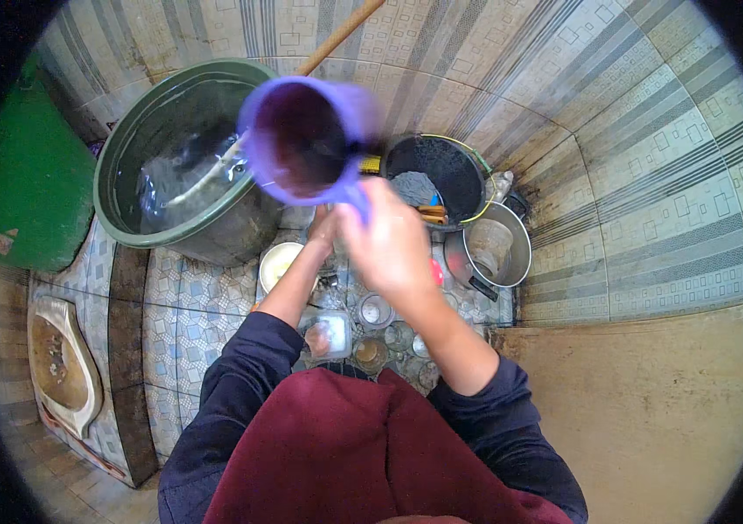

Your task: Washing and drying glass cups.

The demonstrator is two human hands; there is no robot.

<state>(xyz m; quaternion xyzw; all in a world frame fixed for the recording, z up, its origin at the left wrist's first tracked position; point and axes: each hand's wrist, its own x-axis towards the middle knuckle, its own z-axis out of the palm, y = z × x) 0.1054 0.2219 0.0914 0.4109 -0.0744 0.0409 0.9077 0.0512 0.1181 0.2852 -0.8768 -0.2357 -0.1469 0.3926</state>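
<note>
My right hand (381, 236) is closed on the handle of a purple plastic dipper (299, 141), blurred, raised beside the water bucket. The dipper's dark inside faces the camera; whether water is in it cannot be told. My left hand (324, 226) is lower, partly behind the dipper's rim, and what it holds is hidden. Below my hands, a pale bowl (273, 265), a clear container (329, 334) and several glasses, one of them a round glass (371, 352), stand on the tiled floor.
A large green bucket (191, 239) of water stands upper left. Right of my hands are a black pail (453, 173) with items inside and a metal pot (521, 252) holding a container. A squat toilet (86, 393) lies left on a raised step; tiled walls surround.
</note>
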